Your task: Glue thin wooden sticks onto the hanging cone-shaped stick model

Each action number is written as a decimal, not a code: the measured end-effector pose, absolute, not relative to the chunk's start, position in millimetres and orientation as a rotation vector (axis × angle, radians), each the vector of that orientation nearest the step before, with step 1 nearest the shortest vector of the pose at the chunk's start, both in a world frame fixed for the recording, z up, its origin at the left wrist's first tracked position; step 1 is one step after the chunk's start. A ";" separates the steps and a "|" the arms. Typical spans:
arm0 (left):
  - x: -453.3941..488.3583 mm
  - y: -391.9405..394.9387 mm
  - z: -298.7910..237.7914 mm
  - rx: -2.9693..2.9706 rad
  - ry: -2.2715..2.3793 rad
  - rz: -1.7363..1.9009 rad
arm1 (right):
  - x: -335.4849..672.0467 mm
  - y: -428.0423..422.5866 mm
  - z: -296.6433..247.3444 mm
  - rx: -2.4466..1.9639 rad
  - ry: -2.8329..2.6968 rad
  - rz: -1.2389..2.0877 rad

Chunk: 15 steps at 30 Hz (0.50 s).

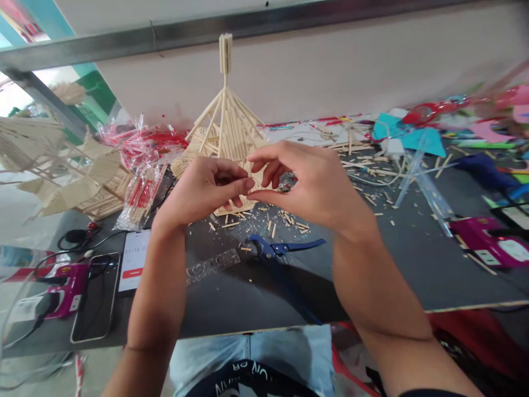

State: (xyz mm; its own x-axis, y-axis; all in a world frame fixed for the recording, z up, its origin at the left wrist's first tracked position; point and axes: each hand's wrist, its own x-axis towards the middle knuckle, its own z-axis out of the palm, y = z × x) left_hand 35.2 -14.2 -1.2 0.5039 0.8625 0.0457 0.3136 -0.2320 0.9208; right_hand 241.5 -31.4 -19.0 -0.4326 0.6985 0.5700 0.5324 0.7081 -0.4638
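Observation:
A pointed tower built of thin wooden sticks (225, 118) stands on the dark table (405, 264), its tip reaching up near the grey rail. My left hand (204, 190) and my right hand (306, 182) meet in front of its lower part, fingertips pinched together at about the same spot. Both look closed on a small thin piece, probably a stick, but it is too small to name. Cut stick scraps (285, 218) lie scattered under the hands.
Blue-handled cutters (275, 248) and a clear ruler (210, 266) lie near the front. Two phones (94, 298) and a pink glue gun (68, 284) are at left, another pink glue gun (485, 242) at right. Red-wrapped stick packs (138, 165) and other stick models (61, 176) stand at back left.

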 end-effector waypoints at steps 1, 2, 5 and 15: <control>35.1 -13.8 -1.6 1.789 0.990 0.721 | 240.6 -31.0 -20.3 -0.935 -2.136 0.259; 34.8 -13.3 -2.0 1.796 0.993 0.723 | 240.7 -30.5 -21.2 -0.937 -2.143 0.249; 33.3 -12.9 -1.4 1.834 1.013 0.712 | 245.1 -27.5 -20.6 -0.946 -2.162 0.200; 15.8 -12.9 6.5 1.960 1.263 0.983 | 254.9 6.6 -21.4 -1.040 -2.108 0.050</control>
State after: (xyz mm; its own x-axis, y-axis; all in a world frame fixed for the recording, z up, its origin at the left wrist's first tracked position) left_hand 15.8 -12.9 6.5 0.2722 0.9261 0.2610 0.4801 -0.3658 0.7973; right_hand 254.9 6.6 -21.4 -0.3701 0.6906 0.6214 0.6605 0.6660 -0.3467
